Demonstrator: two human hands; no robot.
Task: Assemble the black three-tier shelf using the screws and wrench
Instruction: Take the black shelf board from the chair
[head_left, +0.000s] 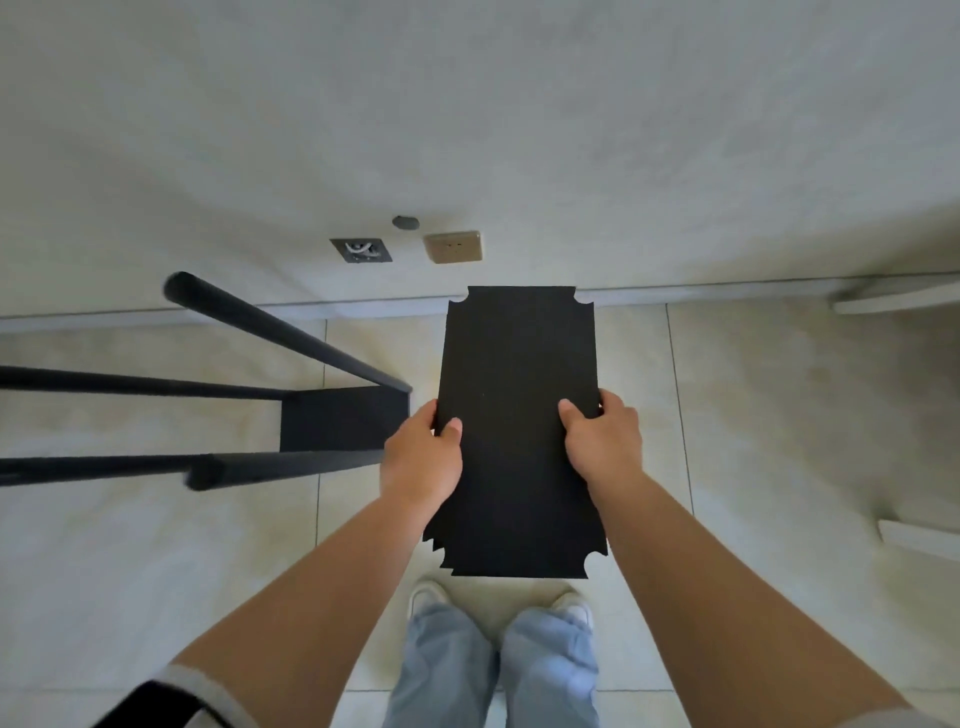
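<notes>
frame (340, 421): left, black, on the floor (779, 441), four poles rising toward the camera
left hand (422, 457): grips the board's left edge, thumb on top
board (517, 415): centre, black, notched corners, held above the floor
right hand (602, 441): grips the board's right edge, thumb on top
</notes>
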